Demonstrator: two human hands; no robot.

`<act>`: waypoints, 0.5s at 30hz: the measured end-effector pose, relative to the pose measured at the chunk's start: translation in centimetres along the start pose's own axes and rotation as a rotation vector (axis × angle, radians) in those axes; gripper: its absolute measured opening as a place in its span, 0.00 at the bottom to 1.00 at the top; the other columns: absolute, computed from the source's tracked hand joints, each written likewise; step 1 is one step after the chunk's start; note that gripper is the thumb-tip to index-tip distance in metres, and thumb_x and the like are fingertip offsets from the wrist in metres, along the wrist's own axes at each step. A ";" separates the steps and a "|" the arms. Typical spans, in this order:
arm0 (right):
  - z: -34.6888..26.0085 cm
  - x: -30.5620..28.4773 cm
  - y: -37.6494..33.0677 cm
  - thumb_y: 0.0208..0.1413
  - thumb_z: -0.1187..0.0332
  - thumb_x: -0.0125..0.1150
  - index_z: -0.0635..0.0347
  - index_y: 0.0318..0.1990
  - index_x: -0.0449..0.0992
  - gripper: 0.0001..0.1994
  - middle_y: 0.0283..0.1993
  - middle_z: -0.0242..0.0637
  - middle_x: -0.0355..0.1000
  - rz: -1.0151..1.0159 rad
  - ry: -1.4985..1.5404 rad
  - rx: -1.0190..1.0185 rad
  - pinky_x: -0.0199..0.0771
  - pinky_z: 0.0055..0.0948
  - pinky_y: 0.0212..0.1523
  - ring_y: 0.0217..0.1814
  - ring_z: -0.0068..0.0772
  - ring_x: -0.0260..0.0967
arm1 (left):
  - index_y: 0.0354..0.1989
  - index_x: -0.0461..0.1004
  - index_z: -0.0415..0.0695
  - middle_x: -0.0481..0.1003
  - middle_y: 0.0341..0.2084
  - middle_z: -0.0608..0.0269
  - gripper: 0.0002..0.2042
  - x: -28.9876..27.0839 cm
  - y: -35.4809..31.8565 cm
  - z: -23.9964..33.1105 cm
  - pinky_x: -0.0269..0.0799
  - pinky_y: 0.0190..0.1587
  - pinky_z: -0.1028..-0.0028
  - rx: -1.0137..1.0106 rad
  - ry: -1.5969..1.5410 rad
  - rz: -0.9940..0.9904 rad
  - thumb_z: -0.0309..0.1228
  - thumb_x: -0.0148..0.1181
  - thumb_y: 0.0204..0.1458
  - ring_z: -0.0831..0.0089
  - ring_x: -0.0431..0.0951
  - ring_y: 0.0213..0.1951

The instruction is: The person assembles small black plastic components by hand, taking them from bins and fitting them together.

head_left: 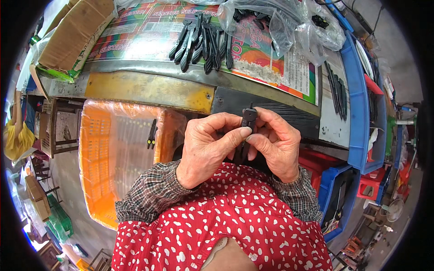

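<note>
Both my hands meet in front of my chest around one small black plastic part. My left hand grips it with thumb and fingers curled over it, and my right hand pinches it from the other side. Only the part's top end sticks out above my fingers; the rest is hidden. On the workbench beyond my hands lies a bunch of several long black plastic pieces on a colourful printed sheet.
An orange crate lined with clear plastic stands below the bench on my left, with a black piece inside. A clear bag of black parts lies at the back. Blue trays line the right side, and a cardboard box sits back left.
</note>
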State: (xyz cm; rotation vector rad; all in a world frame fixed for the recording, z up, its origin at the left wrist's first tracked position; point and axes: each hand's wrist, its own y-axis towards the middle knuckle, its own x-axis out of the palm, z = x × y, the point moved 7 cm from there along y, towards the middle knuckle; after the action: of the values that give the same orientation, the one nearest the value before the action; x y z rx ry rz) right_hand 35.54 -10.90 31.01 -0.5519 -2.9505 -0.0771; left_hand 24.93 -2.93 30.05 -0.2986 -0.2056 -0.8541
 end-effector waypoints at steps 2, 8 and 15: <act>-0.1 0.1 0.0 0.52 0.79 0.59 0.68 0.55 0.64 0.21 0.37 0.35 0.70 -0.003 0.005 -0.017 0.68 0.13 0.23 0.25 0.14 0.66 | 0.36 0.75 0.35 0.75 0.22 0.66 0.06 0.1 0.0 0.0 0.65 0.20 0.85 -0.006 -0.019 -0.009 0.24 0.58 0.52 0.85 0.70 0.19; -0.6 0.0 0.2 0.52 0.78 0.60 0.69 0.52 0.68 0.18 0.37 0.34 0.69 0.019 -0.041 -0.025 0.67 0.12 0.22 0.23 0.14 0.64 | 0.35 0.75 0.35 0.74 0.21 0.68 0.06 0.1 0.1 -0.2 0.63 0.19 0.86 0.002 0.005 -0.009 0.24 0.58 0.52 0.86 0.69 0.19; -1.5 -0.4 0.9 0.53 0.76 0.59 0.69 0.41 0.71 0.10 0.26 0.28 0.68 0.050 -0.143 0.080 0.60 0.11 0.17 0.19 0.09 0.60 | 0.32 0.75 0.35 0.73 0.21 0.67 0.05 0.1 -0.3 -0.3 0.64 0.22 0.82 0.057 0.131 0.023 0.23 0.60 0.48 0.85 0.69 0.20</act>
State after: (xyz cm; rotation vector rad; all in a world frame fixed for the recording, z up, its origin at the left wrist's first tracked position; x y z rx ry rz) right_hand 36.37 -10.35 32.45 -0.6451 -3.0588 0.0887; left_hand 24.81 -3.29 29.81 -0.1904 -0.1040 -0.8400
